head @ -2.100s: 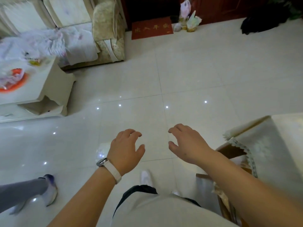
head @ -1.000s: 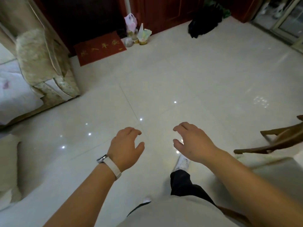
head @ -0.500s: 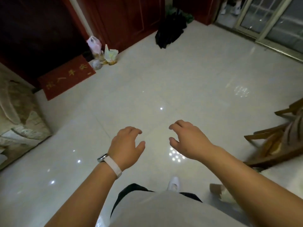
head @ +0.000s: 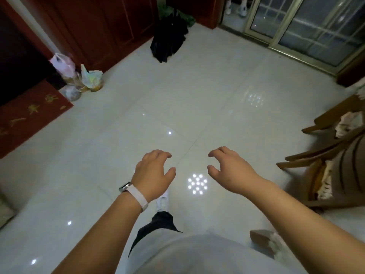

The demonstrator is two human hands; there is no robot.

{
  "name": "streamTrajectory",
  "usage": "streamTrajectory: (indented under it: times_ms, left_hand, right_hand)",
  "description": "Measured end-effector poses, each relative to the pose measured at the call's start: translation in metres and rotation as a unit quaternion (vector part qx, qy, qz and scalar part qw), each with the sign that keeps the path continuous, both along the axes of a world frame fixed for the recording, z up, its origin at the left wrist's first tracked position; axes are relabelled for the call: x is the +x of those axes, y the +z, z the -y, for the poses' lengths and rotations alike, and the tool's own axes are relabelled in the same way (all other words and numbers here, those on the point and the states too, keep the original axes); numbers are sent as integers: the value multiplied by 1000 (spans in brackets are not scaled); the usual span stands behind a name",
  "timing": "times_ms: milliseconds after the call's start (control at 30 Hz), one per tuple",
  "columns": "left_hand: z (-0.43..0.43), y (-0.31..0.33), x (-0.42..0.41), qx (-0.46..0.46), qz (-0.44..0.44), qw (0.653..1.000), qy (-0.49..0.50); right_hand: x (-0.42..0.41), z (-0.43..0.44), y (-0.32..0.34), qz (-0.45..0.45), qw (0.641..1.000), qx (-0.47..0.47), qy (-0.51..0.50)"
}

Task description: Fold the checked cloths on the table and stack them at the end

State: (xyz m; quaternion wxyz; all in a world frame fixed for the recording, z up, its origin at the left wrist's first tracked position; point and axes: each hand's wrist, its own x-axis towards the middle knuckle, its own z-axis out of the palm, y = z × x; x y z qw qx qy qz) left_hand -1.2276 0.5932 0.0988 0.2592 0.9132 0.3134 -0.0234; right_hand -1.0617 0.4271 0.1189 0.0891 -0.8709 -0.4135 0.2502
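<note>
Glossy pale tile floor spreads all around the white shoe, dotted with lamp glare. Far beyond the shoe and to the left stands dark red wooden panelling; far beyond it to the right, a metal-framed glass door. Right of the shoe, slatted wooden chairs with lace-edged covers crowd the edge of view. Left of the shoe lies a flat red mat with gold characters. A slumped black bag sits straight ahead of the shoe, and crinkled plastic bags ahead-left.

The left hand hangs just over the shoe and the right hand off to its right. Both are palm down, fingers loosely curled, grasping nothing and touching nothing. A smooth white strap circles the left wrist. Where the checked cloths lie, this view cannot tell.
</note>
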Motion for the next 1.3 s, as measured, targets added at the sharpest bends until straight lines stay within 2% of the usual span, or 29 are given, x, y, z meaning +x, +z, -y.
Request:
streamTrajectory:
  times_ms: [100,267,533,733,933,1167,1300]
  left_hand:
    - [-53,-7,19,-23,-11,999,-36]
    - [-140,1,62,-12,-4,997,-75]
    - [-213,35,174,49,32,986,-158]
    - [-193,31,250,40,28,975,-215]
    - [-157,21,348,48,12,969,-243]
    - [-85,23,478,55,12,954,-295]
    - [-59,27,525,56,15,943,-328]
  right_hand:
    - [11,-46,1,-9,999,-7,-43]
    - [38,-109,17,34,996,8,-78]
    - [87,-130,42,76,985,24,-154]
    - [145,-112,34,62,975,29,-210]
    - [245,-88,19,55,970,52,-231]
    - [356,-28,13,37,964,52,-258]
    - [395,0,17,42,955,54,-289]
